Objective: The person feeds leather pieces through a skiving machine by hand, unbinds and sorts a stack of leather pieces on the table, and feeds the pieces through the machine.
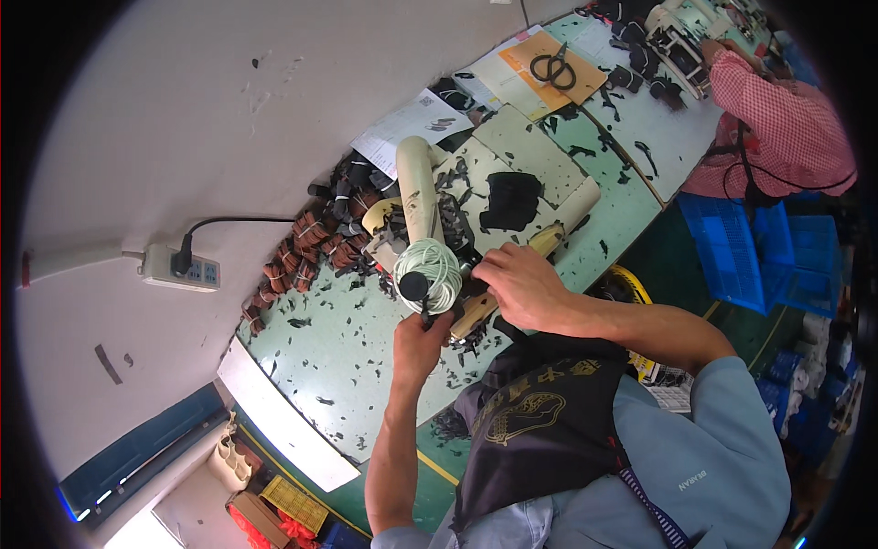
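My left hand (422, 346) is closed at the front of a cream-coloured machine (418, 183), just below a coil of pale green cord (430, 274). Its fingertips are partly hidden, and a dark bit shows beside them. My right hand (523, 291) reaches in from the right with its fingers bent and pressed together near the machine's working end; what they hold is too small to make out. Between the hands lies a light wooden-looking strip (474, 314). A black flat piece (510, 201) rests on the machine's cream bed (567, 197).
Black scraps litter the pale green table (320, 357). Tied brown bundles (311, 229) line the wall, near a socket strip (183, 268). Black scissors (553, 69) lie on papers at the back. A co-worker in a checked sleeve (768, 119) sits at right, above blue crates (732, 247).
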Motion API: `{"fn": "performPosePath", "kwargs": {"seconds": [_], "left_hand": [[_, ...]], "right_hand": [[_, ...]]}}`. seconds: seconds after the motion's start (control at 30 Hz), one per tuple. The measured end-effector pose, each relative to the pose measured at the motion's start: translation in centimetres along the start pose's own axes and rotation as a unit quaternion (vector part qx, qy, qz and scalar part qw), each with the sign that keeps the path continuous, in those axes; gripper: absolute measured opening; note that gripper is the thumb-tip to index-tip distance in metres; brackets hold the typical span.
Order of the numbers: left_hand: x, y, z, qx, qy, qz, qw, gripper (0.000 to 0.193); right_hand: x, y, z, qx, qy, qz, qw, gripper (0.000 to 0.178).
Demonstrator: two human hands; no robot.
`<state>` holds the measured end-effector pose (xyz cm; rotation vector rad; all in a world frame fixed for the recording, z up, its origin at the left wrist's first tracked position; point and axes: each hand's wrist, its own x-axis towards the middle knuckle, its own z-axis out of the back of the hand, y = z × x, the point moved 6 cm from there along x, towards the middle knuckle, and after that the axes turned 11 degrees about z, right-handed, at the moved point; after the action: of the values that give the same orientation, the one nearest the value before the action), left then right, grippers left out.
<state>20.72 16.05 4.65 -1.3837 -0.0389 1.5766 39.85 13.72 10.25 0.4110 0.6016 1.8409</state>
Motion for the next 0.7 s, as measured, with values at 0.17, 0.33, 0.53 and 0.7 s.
{"fn": "performPosePath", "kwargs": {"seconds": [0.17,0.33,0.53,0.7], "left_hand": [[-0.4,0.1,0.3,-0.061,-0.023,-0.034,0.997,0.021],[-0.7,-0.2,0.1,-0.082,-0.037,-0.045,0.995,0.022],[-1.0,-0.7,0.2,-0.089,-0.029,-0.016,0.996,0.034],[-1.4,-1.2,0.1,-0.103,-0.064,-0.026,0.992,0.029]], "right_hand": [[-0.6,-1.2,0.1,0.030,-0.039,0.019,0.999,0.022],[-0.8,-0.5,0.1,-0.001,-0.051,0.022,0.998,0.024],[-0.4,-1.0,0.2,-0.007,-0.065,-0.045,0.997,0.027],[-0.6,-0.7,0.5,0.009,-0.091,0.013,0.996,0.029]]}}
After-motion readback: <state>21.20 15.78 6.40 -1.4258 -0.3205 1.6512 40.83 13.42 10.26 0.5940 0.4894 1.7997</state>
